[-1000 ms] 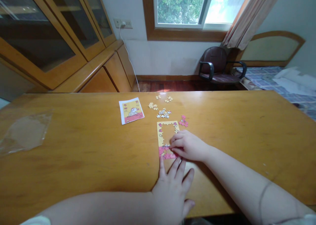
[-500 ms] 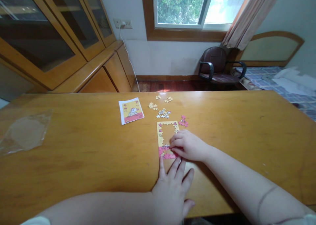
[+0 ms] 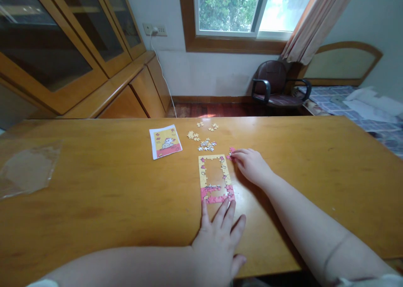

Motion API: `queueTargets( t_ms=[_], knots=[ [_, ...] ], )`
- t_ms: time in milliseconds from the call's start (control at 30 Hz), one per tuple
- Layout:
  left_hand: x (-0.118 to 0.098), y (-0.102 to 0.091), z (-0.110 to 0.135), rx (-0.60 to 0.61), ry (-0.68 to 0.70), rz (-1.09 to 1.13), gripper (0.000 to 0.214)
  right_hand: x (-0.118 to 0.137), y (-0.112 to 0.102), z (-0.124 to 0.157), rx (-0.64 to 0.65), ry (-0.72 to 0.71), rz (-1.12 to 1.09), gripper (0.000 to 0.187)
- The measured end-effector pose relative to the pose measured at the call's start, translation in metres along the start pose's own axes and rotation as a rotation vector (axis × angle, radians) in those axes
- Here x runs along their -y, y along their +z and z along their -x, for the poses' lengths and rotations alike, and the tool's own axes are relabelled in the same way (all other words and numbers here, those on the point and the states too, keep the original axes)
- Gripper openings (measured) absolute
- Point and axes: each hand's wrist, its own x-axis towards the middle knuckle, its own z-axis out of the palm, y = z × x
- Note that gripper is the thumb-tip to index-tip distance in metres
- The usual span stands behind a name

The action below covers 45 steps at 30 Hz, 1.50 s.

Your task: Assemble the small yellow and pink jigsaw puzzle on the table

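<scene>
A partly assembled jigsaw puzzle [image 3: 202, 178] lies on the table, its yellow and pink border joined around a bare middle. A short row of pieces sits inside its lower left part. My left hand [image 3: 217, 238] lies flat with fingers spread, fingertips touching the puzzle's bottom edge. Beyond the puzzle's upper right corner, my right hand [image 3: 252, 165] has its thumb and fingers together on the small group of pink puzzle pieces [image 3: 231, 150]. Its fingertips partly cover that group. White patterned pieces [image 3: 207, 145] and yellow pieces [image 3: 192, 135] lie loose above the puzzle.
A printed picture card [image 3: 166, 142] of a white animal on yellow and pink lies left of the loose pieces. A clear plastic bag [image 3: 30, 167] rests at the table's left. Past the wooden table [image 3: 110, 203] stand a chair [image 3: 273, 83], a bed and a glass-fronted cabinet.
My right hand has moved from the puzzle's lower right part up and right to the pink pieces, uncovering the row inside the border. My left hand stays on the bottom edge.
</scene>
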Motion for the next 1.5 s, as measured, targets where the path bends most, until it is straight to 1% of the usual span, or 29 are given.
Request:
queueTargets(
  t_ms=[100,233,300,433,533,633,667,700,800,867,933,1067,1233,1400,1500],
  knots=[
    [-0.001,-0.005,0.0,0.022,-0.001,0.034,0.068,-0.001,-0.002,0.0,0.01,0.058,0.044,0.029],
    [-0.001,-0.007,-0.001,0.016,0.001,0.052,0.067,-0.005,-0.005,0.001,-0.028,0.235,0.132,0.029],
    [-0.002,-0.007,-0.001,0.01,-0.001,0.05,0.067,-0.009,-0.005,0.0,-0.049,0.291,0.133,0.026],
    [-0.002,-0.005,0.0,0.013,0.002,0.032,0.067,-0.014,-0.003,-0.001,-0.011,0.289,0.104,0.026],
    [-0.001,-0.001,0.0,0.001,0.003,-0.003,0.069,-0.014,-0.004,-0.002,0.022,0.308,0.131,0.026],
    [-0.001,0.003,0.0,-0.024,0.01,-0.011,0.068,-0.013,-0.006,-0.001,0.021,0.363,0.155,0.025],
    [-0.001,0.005,0.0,-0.033,0.011,-0.011,0.067,-0.014,-0.006,-0.001,0.014,0.361,0.151,0.024],
    [-0.001,0.006,-0.001,-0.041,0.011,-0.013,0.067,-0.014,-0.006,-0.001,0.01,0.334,0.138,0.024],
    [-0.001,0.009,-0.001,-0.045,0.003,-0.031,0.068,-0.016,-0.006,0.0,0.035,0.173,0.086,0.032],
    [-0.001,0.01,-0.001,-0.046,0.001,-0.039,0.069,-0.016,-0.007,0.001,0.074,0.127,0.086,0.034],
    [-0.001,0.011,-0.001,-0.058,0.008,-0.036,0.067,-0.016,-0.008,0.001,0.096,0.154,0.109,0.032],
    [0.0,0.011,0.0,-0.079,0.014,-0.014,0.066,-0.017,-0.01,0.001,0.129,0.256,0.132,0.028],
    [-0.001,0.007,0.0,-0.05,0.006,0.013,0.066,-0.019,-0.006,0.002,0.182,0.394,0.125,0.019],
    [-0.001,0.005,0.0,-0.035,-0.002,0.014,0.067,-0.021,-0.003,0.003,0.214,0.401,0.071,0.017],
    [-0.001,0.006,0.0,-0.048,0.001,0.003,0.067,-0.022,-0.005,0.004,0.197,0.39,0.038,0.016]
  ],
)
